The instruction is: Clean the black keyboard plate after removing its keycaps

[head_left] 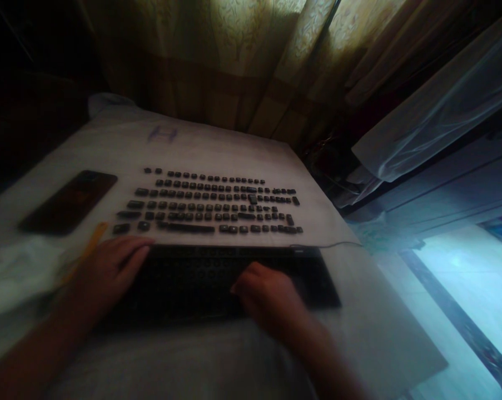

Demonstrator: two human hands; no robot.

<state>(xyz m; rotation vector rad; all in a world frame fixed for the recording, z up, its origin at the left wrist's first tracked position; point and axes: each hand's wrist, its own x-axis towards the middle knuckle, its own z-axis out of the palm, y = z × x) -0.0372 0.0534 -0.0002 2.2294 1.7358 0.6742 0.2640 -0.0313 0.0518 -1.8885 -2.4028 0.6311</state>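
Observation:
A black keyboard (pixel 313 278) with its keycaps off lies on the pale-covered table, dark and blurred along its near edge. My left hand (pixel 111 264) grips its left end, with the thumb and forefinger at the far left corner. Over the middle of the keyboard is my right hand (pixel 269 289), its fingers bent and pressed together low on the surface. Whatever is between those fingertips is hidden. Beyond the keyboard, loose black keycaps (pixel 209 195) are laid out in several rows, with the long space bar (pixel 190 228) in the nearest row.
A dark phone (pixel 69 203) lies at the left. Near my left wrist are a yellow-orange strip (pixel 93 239) and a crumpled whitish sheet (pixel 21 272). A thin cable (pixel 338 244) runs right from the keyboard. Curtains (pixel 251 66) hang behind the table (pixel 384 328).

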